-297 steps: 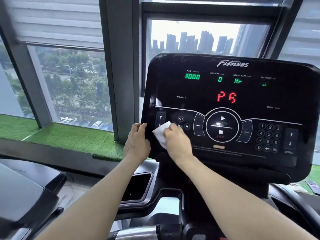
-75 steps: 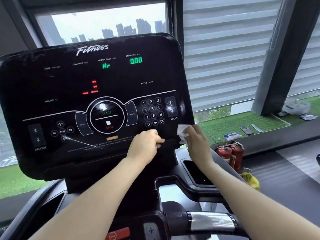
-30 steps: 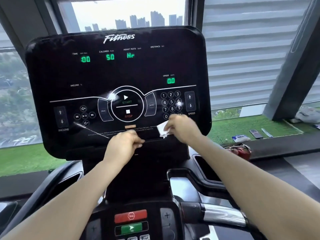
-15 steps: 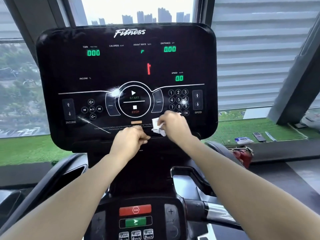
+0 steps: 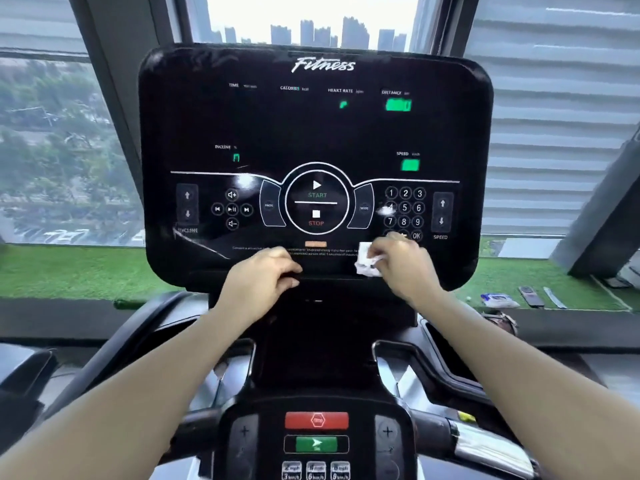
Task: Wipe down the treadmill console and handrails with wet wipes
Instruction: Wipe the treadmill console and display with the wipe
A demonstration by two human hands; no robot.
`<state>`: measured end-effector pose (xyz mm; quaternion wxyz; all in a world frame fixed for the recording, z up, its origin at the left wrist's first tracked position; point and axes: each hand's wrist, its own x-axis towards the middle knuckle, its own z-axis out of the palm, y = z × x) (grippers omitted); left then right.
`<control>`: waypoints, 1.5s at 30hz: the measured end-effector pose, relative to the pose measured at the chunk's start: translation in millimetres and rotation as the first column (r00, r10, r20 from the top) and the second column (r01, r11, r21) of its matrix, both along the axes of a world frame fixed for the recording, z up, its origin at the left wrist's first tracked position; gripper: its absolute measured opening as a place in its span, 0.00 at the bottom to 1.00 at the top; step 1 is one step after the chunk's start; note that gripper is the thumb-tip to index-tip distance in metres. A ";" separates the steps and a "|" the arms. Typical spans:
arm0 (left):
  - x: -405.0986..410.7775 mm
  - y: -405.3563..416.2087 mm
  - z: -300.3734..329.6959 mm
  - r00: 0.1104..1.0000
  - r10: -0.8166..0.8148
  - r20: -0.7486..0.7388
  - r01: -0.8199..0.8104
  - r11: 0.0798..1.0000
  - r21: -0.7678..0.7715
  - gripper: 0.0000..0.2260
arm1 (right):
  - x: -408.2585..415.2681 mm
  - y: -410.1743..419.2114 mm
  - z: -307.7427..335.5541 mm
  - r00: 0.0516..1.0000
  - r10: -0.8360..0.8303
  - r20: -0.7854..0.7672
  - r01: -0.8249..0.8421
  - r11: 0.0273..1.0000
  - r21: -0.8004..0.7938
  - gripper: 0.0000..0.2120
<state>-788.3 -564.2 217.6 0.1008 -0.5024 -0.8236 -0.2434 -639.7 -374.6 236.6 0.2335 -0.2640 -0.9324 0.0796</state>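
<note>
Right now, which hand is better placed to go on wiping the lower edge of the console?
The right hand. It already holds the wet wipe against the console near its lower edge, while the left hand grips that edge without any wipe.

head view, facing console (image 5: 315, 133) squarely, close

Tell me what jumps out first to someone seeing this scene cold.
The big black treadmill console fills the centre, with green readouts lit and the round START/STOP control mid-panel. At its lower edge, the right hand holds a white wipe below the number keys, while the left hand grips the ledge beside it.
</note>
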 end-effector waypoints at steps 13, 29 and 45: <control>-21.5 -24.5 4.4 0.994 0.062 0.088 -0.063 0.998 0.011 0.06 | -59.1 -41.9 5.7 0.979 0.202 0.029 -0.203 0.978 0.039 0.11; -17.7 -24.7 7.5 0.995 0.082 0.056 -0.079 0.996 -0.047 0.07 | -57.1 -42.4 10.2 0.987 0.158 0.018 -0.158 0.987 0.013 0.11; -19.1 -25.3 8.3 0.996 0.089 0.029 -0.088 0.995 -0.056 0.08 | -89.2 -81.3 4.2 0.976 0.185 0.114 -0.198 0.973 0.120 0.13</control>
